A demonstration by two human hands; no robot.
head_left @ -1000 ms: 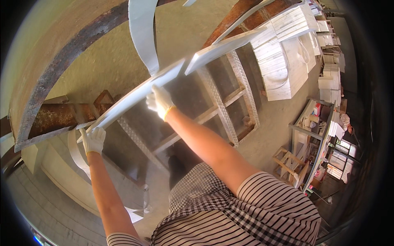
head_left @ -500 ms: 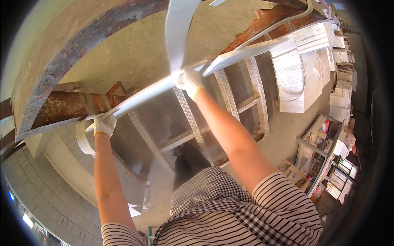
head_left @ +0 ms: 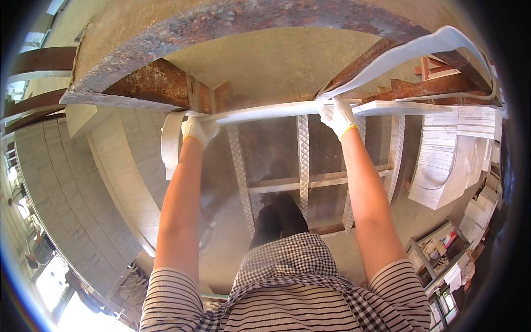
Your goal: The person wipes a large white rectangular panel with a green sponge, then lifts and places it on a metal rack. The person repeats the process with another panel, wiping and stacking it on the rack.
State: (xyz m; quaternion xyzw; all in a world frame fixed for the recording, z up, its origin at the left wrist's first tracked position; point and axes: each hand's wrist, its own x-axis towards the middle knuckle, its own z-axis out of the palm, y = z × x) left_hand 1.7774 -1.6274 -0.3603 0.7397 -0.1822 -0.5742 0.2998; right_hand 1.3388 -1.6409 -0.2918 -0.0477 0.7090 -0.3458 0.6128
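Both my arms reach forward in white gloves with yellow cuffs. My left hand [head_left: 200, 129] is wrapped round the left end of a long white strip [head_left: 260, 113], which lies crosswise before me. Close beside that hand hangs a curled white band [head_left: 171, 145]. My right hand [head_left: 337, 117] grips the strip's right part, fingers closed at its edge. A bent, ribbon-like white length [head_left: 398, 58] arches from near my right hand up to the right. How it joins the strip is hidden by the glove.
Ahead stands a rusty curved metal frame [head_left: 249, 25]. Patterned metal bars [head_left: 303, 160] form a rack below the strip. A white board [head_left: 401, 108] lies right of my right hand. Stacked pale pieces [head_left: 437, 160] stand farther right, and large grey planked panels [head_left: 66, 193] at left.
My view has swung, so the frame and rack sit differently. The white ribbon that rose upward from my right hand now arches off to the right. Both hands keep hold of the strip.
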